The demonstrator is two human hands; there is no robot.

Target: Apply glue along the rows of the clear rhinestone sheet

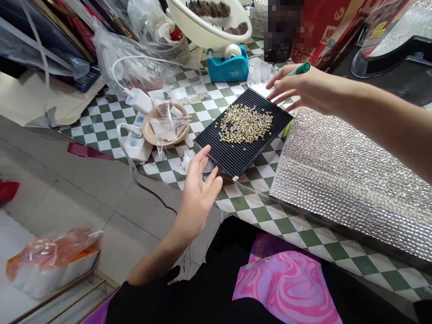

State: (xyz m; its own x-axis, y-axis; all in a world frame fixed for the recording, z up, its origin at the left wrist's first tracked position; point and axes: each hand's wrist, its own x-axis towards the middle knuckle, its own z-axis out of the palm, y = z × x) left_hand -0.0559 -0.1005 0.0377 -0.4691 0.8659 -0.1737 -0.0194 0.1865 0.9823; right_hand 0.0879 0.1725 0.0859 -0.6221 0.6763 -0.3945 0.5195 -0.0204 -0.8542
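Note:
A black ridged tray [216, 148] carries a loose heap of small gold and clear rhinestones [246, 123]. At its near left edge is my left hand [199, 193], fingers spread and thumb apart; I cannot tell whether the fingertips press on the edge. My right hand [300, 87] reaches over the tray's far right corner with its fingers stretched out. A green-capped pen [301, 69] is tucked in that hand by the thumb, most of its length hidden.
A silver rhinestone sheet [351, 175] covers the right side of the checkered table [283, 227]. Behind stand a blue tape dispenser [227, 67] and a cream basin [199, 38]. Left are a small bowl [146, 130] of plastic scraps and a power strip [137, 150] with cables.

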